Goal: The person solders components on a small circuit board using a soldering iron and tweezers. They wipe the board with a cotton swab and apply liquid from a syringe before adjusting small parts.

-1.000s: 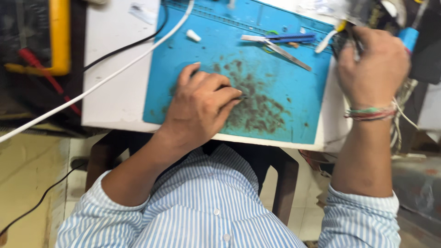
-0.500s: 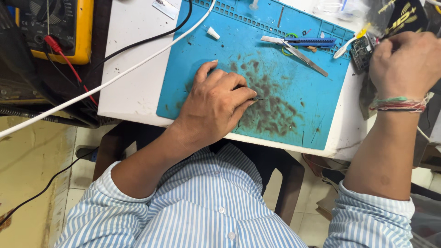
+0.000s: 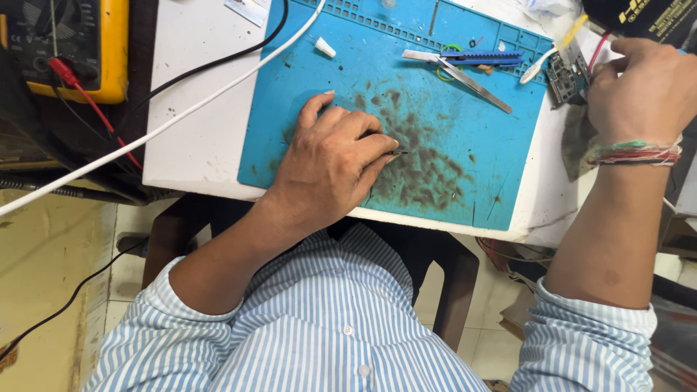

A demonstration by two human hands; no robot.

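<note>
Left hand [image 3: 330, 170]: is resting palm-down on the blue mat [image 3: 305, 94], fingers curled together; the grip is pinching a thin dark tool tip [image 3: 398, 152] that is poking out past the fingertips; what kind of tool it is cannot be told.
Right hand [image 3: 642, 91]: is closing around the right edge of a small circuit board [image 3: 563, 76] at the far right of the tabletop [image 3: 192, 138]; the grip is pressed onto the board, though the fingertips are hidden behind the knuckles.
Circuit board, location: is lying half on the mat's right edge, half off it, just beside a white cable end [image 3: 536, 69].
Circuit board, handling: is looking light, stiff and fragile, with exposed parts on its face; best taken by its bare edges, judging by its build.
Tool tip, handling: is appearing slender and rigid, likely slippery; the pinch close to the point is suiting fine work.
Mat, contents: is carrying dark stains [image 3: 421, 170] near the middle, metal tweezers [image 3: 465, 72] lying slantwise, a blue flat tool [image 3: 483, 58] touching them, and a small white cap [image 3: 324, 48].
Mat rim compartments: are showing as shallow slots along the far edge; contents too small to tell.
Beside the mat: a yellow meter [image 3: 105, 51] with a red lead [image 3: 87, 101], a white cable [image 3: 167, 123] and a black cable [image 3: 218, 62] are crossing the tabletop.
Wrist: a striped thread band [image 3: 635, 154] is circling the right wrist.
</note>
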